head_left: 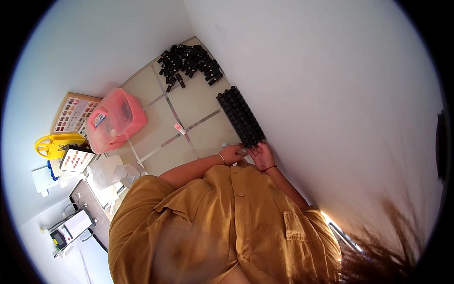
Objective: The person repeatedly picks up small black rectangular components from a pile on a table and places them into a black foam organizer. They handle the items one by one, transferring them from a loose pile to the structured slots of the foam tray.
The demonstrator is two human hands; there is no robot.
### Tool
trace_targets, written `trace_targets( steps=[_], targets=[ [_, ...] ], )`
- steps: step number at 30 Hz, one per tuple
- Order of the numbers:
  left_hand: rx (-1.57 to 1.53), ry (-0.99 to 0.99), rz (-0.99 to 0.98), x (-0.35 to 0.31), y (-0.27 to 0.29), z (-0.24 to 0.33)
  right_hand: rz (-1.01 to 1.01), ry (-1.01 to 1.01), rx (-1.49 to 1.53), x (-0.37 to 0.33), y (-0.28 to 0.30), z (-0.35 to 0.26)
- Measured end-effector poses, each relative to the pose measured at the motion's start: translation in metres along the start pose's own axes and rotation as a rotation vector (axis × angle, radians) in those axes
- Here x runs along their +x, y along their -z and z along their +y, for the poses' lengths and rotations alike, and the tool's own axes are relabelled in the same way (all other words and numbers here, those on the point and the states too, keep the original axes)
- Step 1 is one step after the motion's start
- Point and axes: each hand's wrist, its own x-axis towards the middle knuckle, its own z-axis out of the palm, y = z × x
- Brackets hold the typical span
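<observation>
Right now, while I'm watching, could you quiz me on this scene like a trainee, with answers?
1. Who is at the near end of the neat black rows: (a) neither hand, (b) both hands?
2. True or false: the loose black pile is nearer the hands than those rows.
3. Which wrist wears the red band?

Key: 1. b, left hand and right hand. 2. False. 3. Right.

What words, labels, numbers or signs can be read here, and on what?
None legible.
Framed colour chart: too small.
Smaller swatch card: too small.
Label on pink box: too blurred.
Small pink container: too blurred.
Loose black bottles: too small.
Rows of black bottles: none visible.
White machine: too blurred.
</observation>
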Motion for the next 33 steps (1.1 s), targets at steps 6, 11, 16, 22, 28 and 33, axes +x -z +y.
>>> trace_targets(
  steps=[6,11,16,22,28,33],
  targets=[
    [-0.020,-0.041,0.114,-0.002,0.001,0.004,-0.002,0.017,0.028,0.004,-0.004,0.000],
    [-0.063,-0.071,0.147,-0.001,0.011,0.001,-0.034,0.046,0.036,0.011,-0.016,0.001],
    [-0.084,-0.047,0.150,0.002,0.020,-0.008,-0.035,0.047,0.027,0.023,-0.022,0.002],
    [-0.062,-0.128,0.156,0.005,0.026,-0.015,-0.066,0.013,0.050,0.035,-0.011,0.004],
    [-0.202,-0.004,0.041,0.021,0.090,-0.062,-0.020,-0.019,-0.009,0.024,-0.024,-0.005],
    [0.221,0.161,0.749,0.011,0.194,-0.041,0.005,-0.061,-0.088,0.012,-0.025,-0.009]
  ],
)
